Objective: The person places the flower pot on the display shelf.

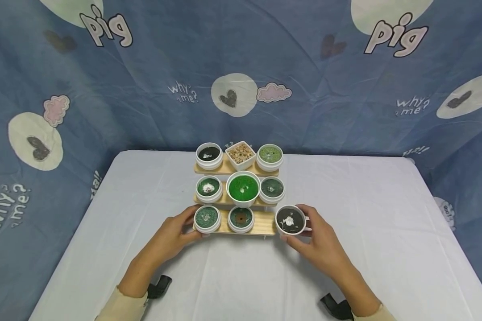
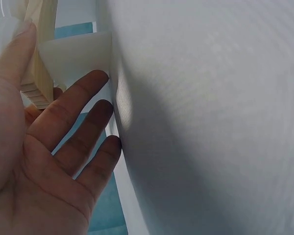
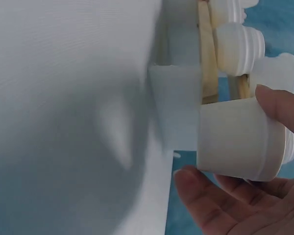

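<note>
My right hand (image 1: 319, 240) grips a white cup (image 1: 290, 220) with a handle; dark contents with a white patch fill it. It is at the right end of a tiered stand's front wooden board (image 1: 265, 223); whether it rests there I cannot tell. In the right wrist view, the thumb is on the cup (image 3: 235, 139) near its rim, with fingers below. My left hand (image 1: 172, 234) pinches a small white pot (image 1: 207, 218) with speckled green contents at the board's left end. Its other fingers (image 2: 83, 132) stretch loosely below. Beside that pot stands one with a brown centre (image 1: 241, 219).
Behind, the middle board holds a larger bright-green bowl (image 1: 243, 188) between two small pots (image 1: 209, 189). On the back board, a square dish of tan bits (image 1: 241, 154) sits between round pots (image 1: 270, 157). White cloth (image 1: 365, 200) covers the table; a patterned blue curtain (image 1: 144, 98) hangs behind.
</note>
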A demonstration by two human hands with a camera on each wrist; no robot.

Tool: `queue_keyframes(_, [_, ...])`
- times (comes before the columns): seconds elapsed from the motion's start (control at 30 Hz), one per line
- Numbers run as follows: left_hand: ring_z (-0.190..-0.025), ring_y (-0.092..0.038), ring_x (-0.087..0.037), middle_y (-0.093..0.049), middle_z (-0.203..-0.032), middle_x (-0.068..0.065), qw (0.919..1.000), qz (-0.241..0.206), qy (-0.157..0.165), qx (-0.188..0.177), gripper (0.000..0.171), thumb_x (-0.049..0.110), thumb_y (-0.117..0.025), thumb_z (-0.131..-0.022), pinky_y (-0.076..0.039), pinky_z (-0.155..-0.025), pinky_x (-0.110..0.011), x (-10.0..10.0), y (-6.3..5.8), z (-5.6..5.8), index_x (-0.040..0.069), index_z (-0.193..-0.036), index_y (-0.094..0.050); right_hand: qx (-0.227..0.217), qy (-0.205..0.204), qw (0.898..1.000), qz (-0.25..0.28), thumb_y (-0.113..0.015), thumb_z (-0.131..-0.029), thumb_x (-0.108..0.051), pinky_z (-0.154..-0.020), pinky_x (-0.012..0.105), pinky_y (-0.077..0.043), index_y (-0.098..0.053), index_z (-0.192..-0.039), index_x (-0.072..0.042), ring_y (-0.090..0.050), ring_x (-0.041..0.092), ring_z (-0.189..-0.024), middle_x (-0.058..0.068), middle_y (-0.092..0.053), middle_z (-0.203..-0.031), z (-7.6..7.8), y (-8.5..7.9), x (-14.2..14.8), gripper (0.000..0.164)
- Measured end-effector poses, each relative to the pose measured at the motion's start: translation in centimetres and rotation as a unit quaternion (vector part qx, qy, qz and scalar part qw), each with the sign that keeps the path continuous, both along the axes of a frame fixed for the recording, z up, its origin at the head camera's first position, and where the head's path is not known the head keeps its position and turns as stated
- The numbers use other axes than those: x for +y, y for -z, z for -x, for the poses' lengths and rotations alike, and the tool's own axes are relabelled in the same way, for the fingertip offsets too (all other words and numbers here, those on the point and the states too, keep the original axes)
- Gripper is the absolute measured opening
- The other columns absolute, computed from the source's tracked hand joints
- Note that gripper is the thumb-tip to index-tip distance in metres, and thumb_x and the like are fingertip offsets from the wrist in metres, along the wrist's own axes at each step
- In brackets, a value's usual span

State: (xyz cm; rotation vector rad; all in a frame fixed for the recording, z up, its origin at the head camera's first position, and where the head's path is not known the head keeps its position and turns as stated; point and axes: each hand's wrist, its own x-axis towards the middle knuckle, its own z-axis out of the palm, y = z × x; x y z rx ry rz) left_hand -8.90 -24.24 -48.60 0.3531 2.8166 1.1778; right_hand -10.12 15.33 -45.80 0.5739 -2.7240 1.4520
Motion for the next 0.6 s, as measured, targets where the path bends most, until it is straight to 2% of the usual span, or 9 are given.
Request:
queue_keyframes(0.37, [-0.133, -0.059, -0.027, -0.069, -0.136, 0.002, 1.0000, 0.002, 0.002, 0.004, 0.070, 0.033, -0.087, -0.088, -0.046, -0.110, -0.058, 0.0, 0.1, 0.0, 0.021, -0.149, -0.054, 0.018, 0.010, 1.000, 0.011, -0.094, -0.080, -0.016, -0.082, 0.035, -0.063, -0.049, -0.145, -0.008, -0.071, 0.025, -0.107, 0.008, -0.064, -0.133, -0.5, -0.7, -0.5, 0.079])
queue_keyframes(0.6, [-0.133, -0.059, -0.027, -0.069, -0.135, 0.002, 1.0000, 0.001, 0.003, 0.006, 0.072, 0.034, -0.087, -0.088, -0.045, -0.111, -0.058, 0.0, 0.1, 0.1, 0.019, -0.150, -0.053, 0.010, 0.003, 1.000, 0.023, -0.094, -0.080, -0.018, -0.082, 0.035, -0.063, -0.050, -0.145, -0.011, -0.069, 0.022, -0.109, 0.004, -0.065, -0.130, -0.6, -0.9, -1.2, 0.079])
